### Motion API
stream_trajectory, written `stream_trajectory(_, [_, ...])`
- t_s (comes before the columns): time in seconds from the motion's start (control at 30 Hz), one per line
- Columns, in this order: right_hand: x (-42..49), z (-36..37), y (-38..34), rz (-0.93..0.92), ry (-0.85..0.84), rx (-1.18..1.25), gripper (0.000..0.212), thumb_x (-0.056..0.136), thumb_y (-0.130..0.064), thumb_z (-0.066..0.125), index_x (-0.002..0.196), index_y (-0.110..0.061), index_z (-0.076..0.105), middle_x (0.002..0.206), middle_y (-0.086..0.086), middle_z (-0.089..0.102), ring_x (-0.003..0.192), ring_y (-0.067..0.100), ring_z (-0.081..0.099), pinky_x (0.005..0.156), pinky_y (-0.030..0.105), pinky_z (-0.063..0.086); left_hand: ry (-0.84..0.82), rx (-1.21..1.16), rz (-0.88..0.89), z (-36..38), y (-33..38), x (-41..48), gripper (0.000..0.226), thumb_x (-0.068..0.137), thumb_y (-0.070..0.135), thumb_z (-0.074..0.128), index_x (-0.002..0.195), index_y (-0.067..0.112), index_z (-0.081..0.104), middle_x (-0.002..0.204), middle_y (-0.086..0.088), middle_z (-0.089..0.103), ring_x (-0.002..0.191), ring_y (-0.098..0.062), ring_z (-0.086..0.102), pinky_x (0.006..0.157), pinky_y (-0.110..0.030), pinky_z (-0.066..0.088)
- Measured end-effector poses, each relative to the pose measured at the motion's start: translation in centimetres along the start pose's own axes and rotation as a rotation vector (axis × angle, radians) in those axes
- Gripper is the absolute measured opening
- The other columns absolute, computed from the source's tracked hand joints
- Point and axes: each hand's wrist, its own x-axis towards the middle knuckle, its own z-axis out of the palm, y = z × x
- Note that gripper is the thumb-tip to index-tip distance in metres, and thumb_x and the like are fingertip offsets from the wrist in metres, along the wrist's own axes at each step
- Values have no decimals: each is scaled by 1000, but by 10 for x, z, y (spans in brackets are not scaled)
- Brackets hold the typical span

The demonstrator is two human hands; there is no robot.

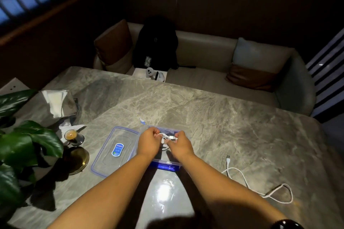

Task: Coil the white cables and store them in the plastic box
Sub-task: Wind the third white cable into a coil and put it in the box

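Both hands over the open plastic box at table centre, holding one coiled white cable between them, above the box interior. Left hand has fingers curled, pinching the coil's left side. Right hand has fingers curled round the coil's right end, near the plug. Part of the coil hangs down between the hands into the box; cannot tell if it touches the bottom.

Clear lid with blue rim and blue sticker lies flat, touching the box's left side. Second white cable, uncoiled, lies loose on the marble table to the right of the box, well apart, USB plug pointing away from the person.

Left edge: leafy plant, small glass candle, tissue box. Beyond the table: sofa with a black backpack.
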Motion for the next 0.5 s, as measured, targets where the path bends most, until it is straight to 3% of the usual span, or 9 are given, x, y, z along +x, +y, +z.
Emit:
stream_trajectory(0.2, [-38,-43,8,-176,12,-196,49,85,-44,67,124,-19,49,123,8,59,105,24,62,86,36,53,-140,184,236,-13,32,-36,27,89,22,66,115,14,63,95,0,70,84,-14,63,77,-25,49])
stream_trajectory(0.33, [-61,-67,17,-250,2,-366,55,89,-42,63,134,-17,44,131,11,53,115,26,58,91,34,48,-207,327,344,-18,50,-63,47,88,29,68,132,18,56,121,-3,68,108,-18,64,93,-30,50])
stream_trajectory(0.5, [-84,-89,29,-292,4,-509,61,88,-42,62,138,-15,41,135,13,52,120,30,55,98,40,48,-273,458,439,-16,67,-85,48,88,27,66,134,20,52,131,-4,62,116,-20,61,98,-32,49])
